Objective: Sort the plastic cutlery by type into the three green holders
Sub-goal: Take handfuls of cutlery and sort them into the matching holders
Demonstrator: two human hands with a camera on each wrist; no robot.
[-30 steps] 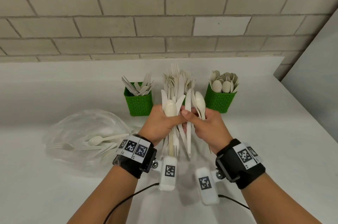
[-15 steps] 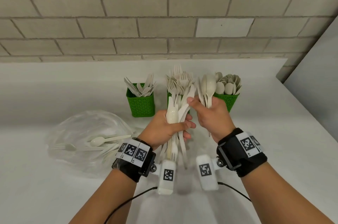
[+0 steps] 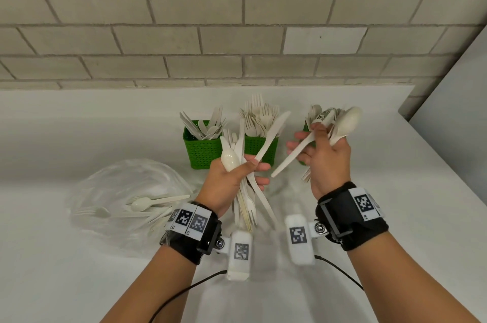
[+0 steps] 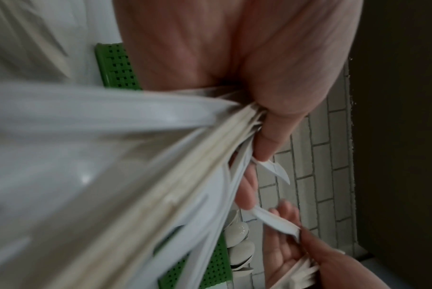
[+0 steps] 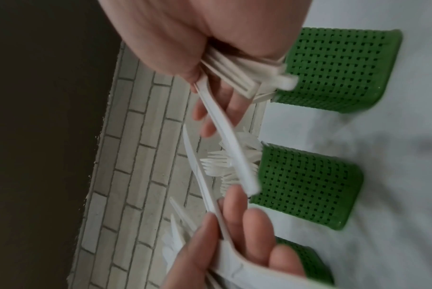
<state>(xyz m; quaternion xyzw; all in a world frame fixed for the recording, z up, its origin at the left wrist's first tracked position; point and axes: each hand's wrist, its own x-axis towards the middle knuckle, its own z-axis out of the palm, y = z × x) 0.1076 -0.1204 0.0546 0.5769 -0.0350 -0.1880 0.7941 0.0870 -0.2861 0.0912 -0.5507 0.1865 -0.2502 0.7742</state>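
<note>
The left hand [image 3: 232,180] is held above the white table [image 3: 342,283], fingers and thumb curled tight round a mixed bundle of cutlery [image 3: 246,199]; the bundle stands roughly upright, with a spoon bowl, knife blades and a fork showing; one knife [image 3: 271,138] tilts out of it toward the right, its blade in front of the middle holder [image 3: 259,147].

The right hand [image 3: 324,162] is raised in front of the right holder [image 3: 305,127], which it mostly hides; its palm and lower fingers are closed on a cluster of spoons [image 3: 342,125], bowls up, and the thumb and forefinger pinch the upper end of a single handle [image 3: 292,158] that slants down to the left; the other fingers are spread apart. The two hands are apart, not touching.

Three green holders stand in a row near the brick wall [image 3: 237,19]; the left holder [image 3: 201,148] contains knives; the middle holder contains forks; the right holder contains spoons.

A clear plastic bag [image 3: 126,191] lies on the table to the left of the left hand; loose cutlery [image 3: 142,204], including a spoon and a fork, rests inside it.

Black wristbands with coded markers are strapped to both wrists; the left-wrist view is blurred at close range.
</note>
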